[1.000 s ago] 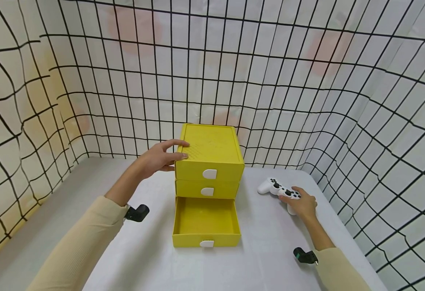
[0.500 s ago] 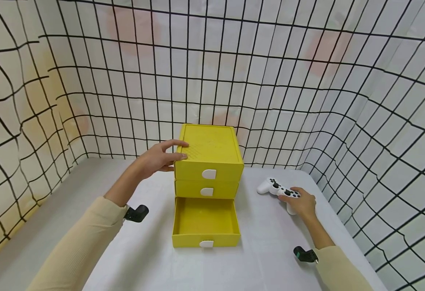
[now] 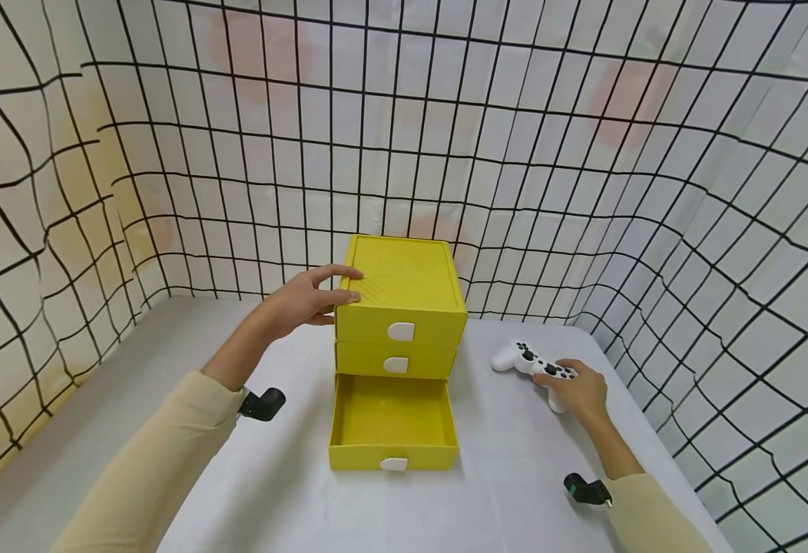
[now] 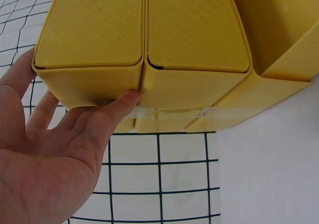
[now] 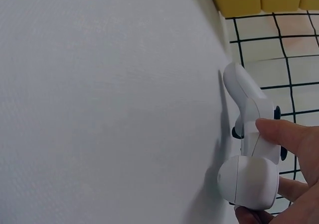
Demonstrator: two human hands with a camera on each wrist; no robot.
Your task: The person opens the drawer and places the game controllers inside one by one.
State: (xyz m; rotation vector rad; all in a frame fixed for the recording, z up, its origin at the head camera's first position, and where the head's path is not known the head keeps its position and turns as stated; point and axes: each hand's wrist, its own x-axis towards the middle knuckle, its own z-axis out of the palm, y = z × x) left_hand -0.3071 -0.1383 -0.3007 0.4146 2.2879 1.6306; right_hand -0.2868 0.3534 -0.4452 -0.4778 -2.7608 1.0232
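Observation:
A yellow three-drawer cabinet (image 3: 411,269) stands mid-table, its bottom drawer (image 3: 359,459) pulled out with nothing seen inside. The two upper drawers are closed, and each front has a white tab handle. My left hand (image 3: 293,302) rests on the cabinet's upper left edge, with two digits on top and others against its side; the left wrist view shows these fingers (image 4: 107,117) fairly straight. To the right, my right hand (image 3: 586,392) pinches one end of a white game controller (image 3: 512,355). In the right wrist view the controller (image 5: 251,181) is seen edge-on, thumb on one face, fingers partly hidden behind.
White cloth covers the table (image 3: 501,461). Black wire grid (image 3: 293,153) over pale sheeting encloses the back and both sides, close behind the cabinet. A small black camera (image 3: 262,404) is on the left wrist, another camera (image 3: 586,489) on the right.
Hardly anything differs. The whole scene shifts slightly with the head camera; the right hand stays on the controller and the left hand on the cabinet.

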